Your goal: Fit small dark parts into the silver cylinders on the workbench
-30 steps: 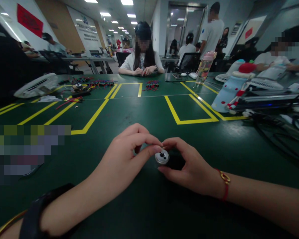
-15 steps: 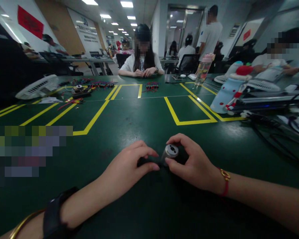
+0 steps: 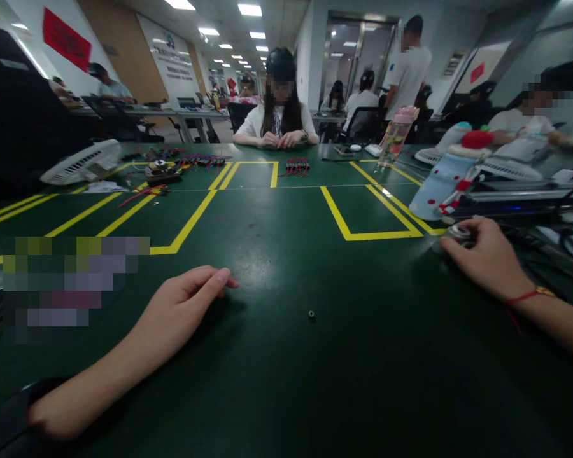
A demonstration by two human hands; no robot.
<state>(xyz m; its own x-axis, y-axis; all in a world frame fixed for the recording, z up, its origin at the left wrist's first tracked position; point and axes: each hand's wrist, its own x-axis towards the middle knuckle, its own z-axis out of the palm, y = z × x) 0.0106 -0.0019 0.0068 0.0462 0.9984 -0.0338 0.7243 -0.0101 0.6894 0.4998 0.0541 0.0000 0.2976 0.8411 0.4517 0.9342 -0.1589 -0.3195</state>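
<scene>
My right hand point(image 3: 486, 257) has reached out to the right side of the green table point(image 3: 286, 381) and grips a small silver round metal part point(image 3: 458, 231) at its fingertips, close to the yellow tape corner. My left hand point(image 3: 184, 304) rests on the table at the left of centre, fingers loosely stretched and holding nothing. A tiny dark ring-shaped piece point(image 3: 311, 313) lies alone on the table between the two hands.
A pale blue spotted bottle point(image 3: 439, 184) lies just beyond my right hand, with black cables point(image 3: 530, 245) and a long device to its right. Yellow tape boxes point(image 3: 367, 213) mark the table. A person sits opposite behind red wire bundles point(image 3: 297, 166); a white fan point(image 3: 83, 163) is far left.
My hands have parted. The right hand carried the silver part from the centre out to the right. The left hand let go and slid left. A tiny dark piece now lies on the table.
</scene>
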